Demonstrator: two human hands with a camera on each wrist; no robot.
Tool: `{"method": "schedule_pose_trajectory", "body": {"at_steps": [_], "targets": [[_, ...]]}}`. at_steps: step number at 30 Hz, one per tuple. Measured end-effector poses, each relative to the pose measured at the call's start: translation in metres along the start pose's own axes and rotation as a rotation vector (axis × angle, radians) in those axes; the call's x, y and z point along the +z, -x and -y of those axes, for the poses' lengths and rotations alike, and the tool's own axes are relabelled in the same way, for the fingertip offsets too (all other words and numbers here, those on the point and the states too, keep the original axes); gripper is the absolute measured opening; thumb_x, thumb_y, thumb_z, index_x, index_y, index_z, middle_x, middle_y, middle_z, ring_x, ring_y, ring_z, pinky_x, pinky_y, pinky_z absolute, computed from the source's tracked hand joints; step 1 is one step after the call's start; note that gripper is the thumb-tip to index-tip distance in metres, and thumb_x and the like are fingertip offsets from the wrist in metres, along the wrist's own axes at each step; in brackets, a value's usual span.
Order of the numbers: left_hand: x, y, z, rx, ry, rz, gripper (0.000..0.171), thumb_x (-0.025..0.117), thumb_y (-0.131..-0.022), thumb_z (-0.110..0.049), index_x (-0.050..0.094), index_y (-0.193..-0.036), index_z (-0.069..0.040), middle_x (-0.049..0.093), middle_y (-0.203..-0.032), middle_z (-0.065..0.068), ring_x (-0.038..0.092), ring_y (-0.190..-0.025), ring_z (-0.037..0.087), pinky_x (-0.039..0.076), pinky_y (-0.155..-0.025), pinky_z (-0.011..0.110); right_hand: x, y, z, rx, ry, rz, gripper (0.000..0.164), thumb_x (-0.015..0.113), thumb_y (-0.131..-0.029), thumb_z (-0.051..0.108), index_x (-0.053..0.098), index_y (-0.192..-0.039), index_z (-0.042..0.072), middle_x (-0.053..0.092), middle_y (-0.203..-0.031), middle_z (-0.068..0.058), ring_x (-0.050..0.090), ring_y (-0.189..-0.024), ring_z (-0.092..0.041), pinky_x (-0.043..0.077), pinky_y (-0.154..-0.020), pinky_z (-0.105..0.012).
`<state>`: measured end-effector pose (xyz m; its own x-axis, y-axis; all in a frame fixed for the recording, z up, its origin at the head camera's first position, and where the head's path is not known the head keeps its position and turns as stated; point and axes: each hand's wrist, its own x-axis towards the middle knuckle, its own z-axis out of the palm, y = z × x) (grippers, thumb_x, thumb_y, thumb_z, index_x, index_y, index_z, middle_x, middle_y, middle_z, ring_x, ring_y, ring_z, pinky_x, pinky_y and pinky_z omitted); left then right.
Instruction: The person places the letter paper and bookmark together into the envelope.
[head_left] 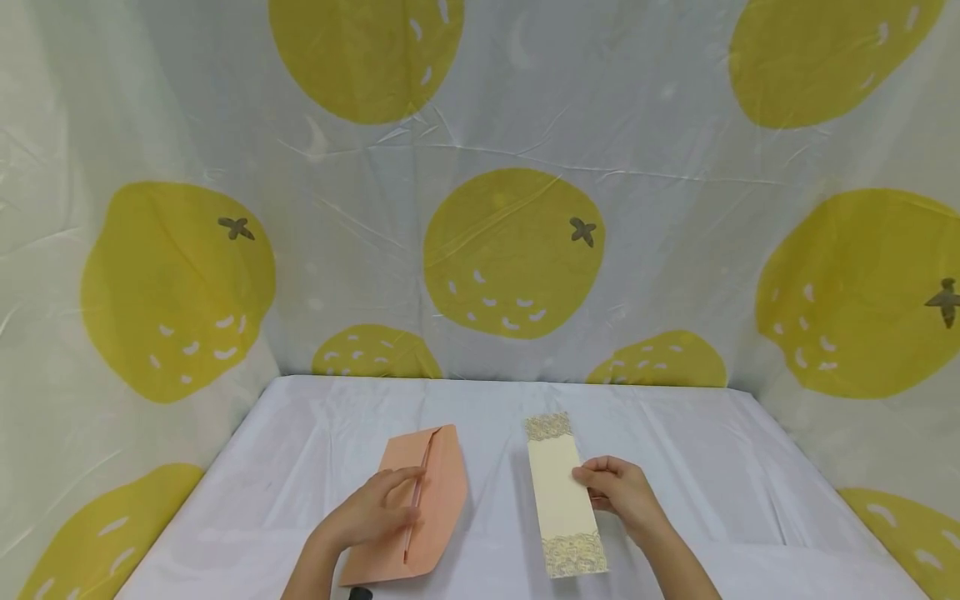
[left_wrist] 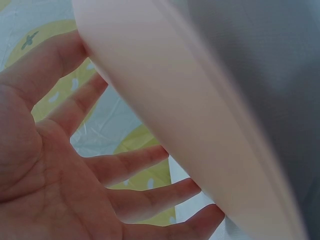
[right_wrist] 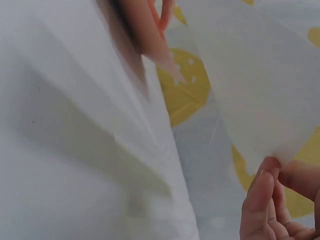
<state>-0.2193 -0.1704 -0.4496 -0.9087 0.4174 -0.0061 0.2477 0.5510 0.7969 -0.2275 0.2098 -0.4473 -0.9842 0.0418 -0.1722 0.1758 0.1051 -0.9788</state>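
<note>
My left hand holds a salmon-pink paper envelope at an angle over the table, its fingertips near the long slit that runs down the envelope. In the left wrist view, the spread fingers meet the pale edge of the envelope. A cream paper strip with gold lace patterning at both ends is pinched at its right edge by my right hand. Thumb and fingertips close on that strip in the right wrist view. Strip and envelope are apart.
White cloth covers the table. Behind and at both sides hangs a pale curtain printed with yellow fruit. A small black object shows at the bottom edge, just below the envelope.
</note>
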Motion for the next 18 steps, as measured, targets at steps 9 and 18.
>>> {"method": "schedule_pose_trajectory", "body": {"at_steps": [9,18], "targets": [[-0.001,0.002,-0.002,-0.005,0.017,0.002,0.058,0.071,-0.089,-0.027,0.051,-0.141,-0.011,0.045,-0.142,0.021,0.028,-0.136,0.049,0.026,-0.1,0.07,0.025,0.001,0.008,-0.055,-0.068,0.103,0.017,0.07,-0.09,0.014,0.063,-0.095,-0.001,0.063,-0.079,-0.002,0.061,-0.07,-0.015,0.054,-0.065,-0.028],[-0.002,0.002,-0.003,0.006,0.019,0.002,0.058,0.072,-0.089,-0.026,0.052,-0.141,-0.011,0.045,-0.141,0.023,0.027,-0.135,0.051,0.026,-0.1,0.07,0.053,0.0,0.011,-0.075,-0.121,0.141,0.017,0.072,-0.087,0.011,0.063,-0.093,-0.002,0.067,-0.077,-0.004,0.063,-0.069,-0.017,0.055,-0.064,-0.028]]}}
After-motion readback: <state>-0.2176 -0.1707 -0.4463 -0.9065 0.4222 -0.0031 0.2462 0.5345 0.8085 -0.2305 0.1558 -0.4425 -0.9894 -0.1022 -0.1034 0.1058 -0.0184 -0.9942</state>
